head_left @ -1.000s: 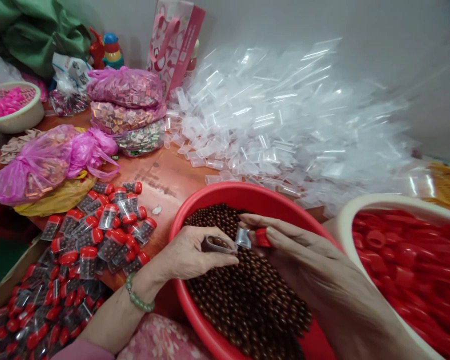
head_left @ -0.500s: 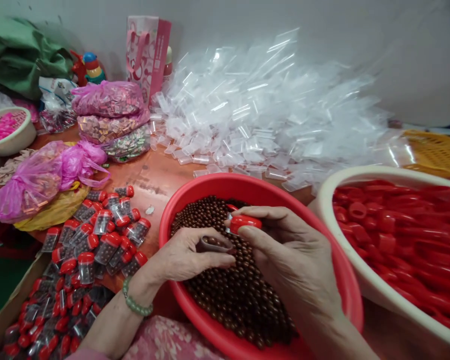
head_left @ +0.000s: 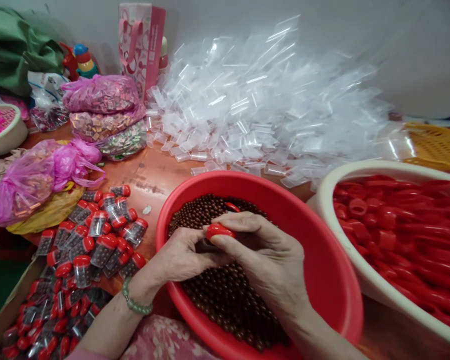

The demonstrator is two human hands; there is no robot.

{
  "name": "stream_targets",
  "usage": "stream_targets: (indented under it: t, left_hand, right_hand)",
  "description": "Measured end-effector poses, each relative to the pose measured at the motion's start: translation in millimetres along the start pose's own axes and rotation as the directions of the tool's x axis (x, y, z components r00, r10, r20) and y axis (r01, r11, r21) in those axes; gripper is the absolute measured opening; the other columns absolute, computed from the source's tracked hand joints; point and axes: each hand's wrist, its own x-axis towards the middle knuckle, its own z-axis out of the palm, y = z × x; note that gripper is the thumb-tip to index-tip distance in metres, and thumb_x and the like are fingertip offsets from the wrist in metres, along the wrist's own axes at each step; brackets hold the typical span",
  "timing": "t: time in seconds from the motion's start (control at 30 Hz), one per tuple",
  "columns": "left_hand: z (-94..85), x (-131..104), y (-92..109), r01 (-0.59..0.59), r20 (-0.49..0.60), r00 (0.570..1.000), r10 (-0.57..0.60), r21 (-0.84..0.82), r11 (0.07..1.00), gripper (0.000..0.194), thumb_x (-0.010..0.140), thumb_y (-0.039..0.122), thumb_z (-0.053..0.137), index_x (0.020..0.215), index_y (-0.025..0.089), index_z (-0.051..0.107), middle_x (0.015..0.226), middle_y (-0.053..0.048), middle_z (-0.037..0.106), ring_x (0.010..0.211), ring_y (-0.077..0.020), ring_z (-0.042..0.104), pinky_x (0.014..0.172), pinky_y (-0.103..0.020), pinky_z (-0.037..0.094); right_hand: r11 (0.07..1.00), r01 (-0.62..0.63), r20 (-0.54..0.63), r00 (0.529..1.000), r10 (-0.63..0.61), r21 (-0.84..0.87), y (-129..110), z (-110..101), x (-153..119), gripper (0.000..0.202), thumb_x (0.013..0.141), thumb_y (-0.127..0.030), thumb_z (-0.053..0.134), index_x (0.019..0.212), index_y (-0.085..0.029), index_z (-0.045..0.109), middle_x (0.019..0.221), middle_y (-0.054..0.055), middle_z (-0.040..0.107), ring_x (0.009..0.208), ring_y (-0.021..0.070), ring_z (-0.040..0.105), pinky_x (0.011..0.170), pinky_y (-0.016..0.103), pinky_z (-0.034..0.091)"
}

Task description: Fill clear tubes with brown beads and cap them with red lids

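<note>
Above a red basin (head_left: pixel 322 250) of small brown balls (head_left: pixel 225 295), my two hands meet. My left hand (head_left: pixel 182 256) is closed around a small clear container (head_left: pixel 203 245), mostly hidden by the fingers. A red cap (head_left: pixel 219 231) is pinched between the thumb and fingers of my right hand (head_left: pixel 272 262), right at the container's mouth. Whether the cap is seated cannot be made out. Another red piece (head_left: pixel 231 206) lies on the balls behind my fingers.
Filled red-capped containers (head_left: pixel 105 250) are heaped at left. To the right, a white basin (head_left: pixel 332 200) holds red caps. Clear empty containers (head_left: pixel 225 120) pile up behind, beside pink bags (head_left: pixel 101 95) and a paper gift bag (head_left: pixel 140 50). A yellow basket (head_left: pixel 435 145) stands far right.
My right hand has moved left, bringing the red cap from beside the container onto its opening. My left hand stays nearly in place. The view has shifted slightly.
</note>
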Motion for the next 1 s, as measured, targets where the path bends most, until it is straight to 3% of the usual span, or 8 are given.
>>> stream_targets:
  t: [0.13,0.3,0.6,0.83,0.93,1.0]
  left_hand:
    - [-2.4,0,2,0.06,0.009,0.998,-0.059,-0.08,0.995,0.029,0.065,0.036,0.08,0.073,0.012,0.067,0.066,0.003,0.058,0.064,-0.0095,0.05,0.066,-0.024,0.042]
    - [-2.7,2,6,0.126,0.025,0.992,-0.124,-0.122,0.985,0.036,0.063,0.035,0.082,0.087,0.011,0.069,0.071,0.0,0.064,0.063,-0.01,0.055,0.066,-0.025,0.045]
    - [-3.2,2,7,0.1,0.045,0.995,-0.094,-0.153,0.983,0.019,0.072,0.018,0.071,0.089,0.01,0.069,0.07,0.002,0.062,0.062,-0.0069,0.054,0.064,-0.022,0.044]
    - [-6.1,4,4,0.057,0.02,0.998,-0.055,-0.127,0.99,0.022,0.07,0.028,0.075,0.082,0.012,0.067,0.072,-0.001,0.064,0.067,-0.01,0.058,0.07,-0.024,0.045]
    - [-5.8,4,2,0.017,0.011,1.0,-0.016,-0.076,0.997,0.017,0.072,0.025,0.073,0.082,0.012,0.068,0.073,0.001,0.063,0.068,-0.0093,0.055,0.069,-0.023,0.042]
    - [-5.4,4,0,-0.023,0.004,1.0,0.023,-0.034,0.999,0.014,0.075,0.023,0.071,0.083,0.013,0.069,0.073,0.002,0.061,0.068,-0.0092,0.053,0.071,-0.024,0.041]
  right_hand:
    - [0.996,0.044,0.054,0.998,-0.04,-0.077,1,-4,1,0.012,0.073,-0.014,0.074,0.077,-0.025,0.071,0.08,0.0,0.071,0.074,0.0142,0.066,0.069,0.027,0.057]
    - [0.994,-0.084,0.049,0.995,0.088,-0.073,7,-13,6,0.008,0.077,-0.02,0.073,0.081,-0.026,0.072,0.081,-0.001,0.072,0.074,0.0128,0.067,0.069,0.023,0.057]
    - [0.985,-0.091,0.173,0.978,0.117,-0.148,12,-23,4,0.012,0.084,-0.028,0.067,0.094,-0.026,0.072,0.094,0.001,0.072,0.086,0.0147,0.068,0.078,0.024,0.056]
    - [0.975,-0.158,0.024,0.986,0.164,-0.157,18,-24,6,0.016,0.08,-0.033,0.072,0.094,-0.026,0.073,0.093,0.002,0.073,0.084,0.0162,0.067,0.078,0.028,0.056]
    - [0.981,-0.108,-0.043,0.994,0.102,-0.164,15,-22,4,0.015,0.079,-0.029,0.073,0.093,-0.026,0.073,0.096,0.002,0.073,0.091,0.0182,0.067,0.089,0.034,0.053]
    - [0.986,-0.017,-0.028,1.0,0.012,-0.164,12,-20,2,0.014,0.08,-0.023,0.072,0.093,-0.027,0.073,0.095,0.001,0.073,0.091,0.0179,0.068,0.09,0.035,0.053]
